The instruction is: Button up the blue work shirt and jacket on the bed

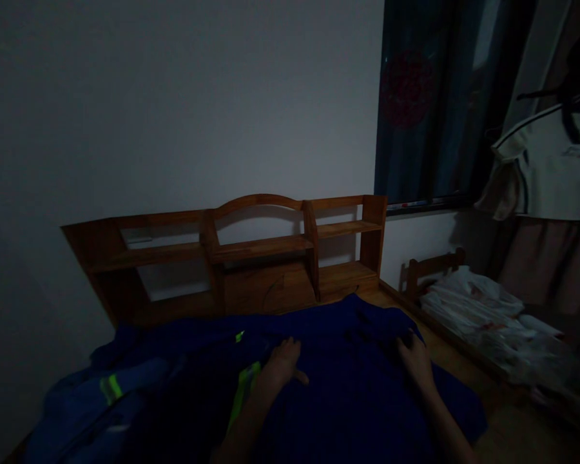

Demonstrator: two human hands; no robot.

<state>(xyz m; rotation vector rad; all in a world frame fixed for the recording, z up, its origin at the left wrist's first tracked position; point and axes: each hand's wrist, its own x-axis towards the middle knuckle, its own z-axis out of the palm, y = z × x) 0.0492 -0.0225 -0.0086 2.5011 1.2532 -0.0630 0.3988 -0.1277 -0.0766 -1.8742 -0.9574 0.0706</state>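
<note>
A dark blue work garment (338, 399) with yellow-green reflective strips lies spread over the bed in dim light. My left hand (286, 362) rests on its middle, fingers stretched forward and thumb apart. Beside that forearm runs a reflective strip (244, 390). At the garment's far right part, my right hand (417, 362) has its fingers curled on the cloth, with a fold between thumb and fingers. A lighter blue piece of clothing (84, 406) with a reflective strip lies at the left, partly merging with the dark cloth.
A wooden headboard with shelves (258, 251) stands against the wall behind the bed. To the right are white plastic bags (473, 296) by a low wooden rail (435, 261). A light shirt (555, 167) hangs near the dark window (430, 96).
</note>
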